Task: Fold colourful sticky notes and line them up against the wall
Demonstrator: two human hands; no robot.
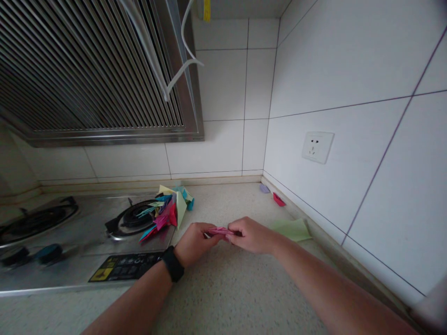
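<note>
So both hands are clamped on the pink folded paper [221, 231], left hand [197, 242] pinching one end, right hand [249, 235] the other, thumbs toward the wearer. It's over the countertop [226, 202], between the stove's right edge and the wall-side edge; can't tell if it's touching down. I'd guess it's super light, stiffish along the folds but easy to crush or tear, so pinch the ends gently where the layers stack up. Past the right hand, a pale green sheet [293, 230] lies by the wall-side edge. Toward the far right corner there's a red folded piece [279, 199], then a lilac one [264, 188]. Left of the hands, a colorful paper pile [170, 215] straddles the right edge of the stove [87, 249].
</note>
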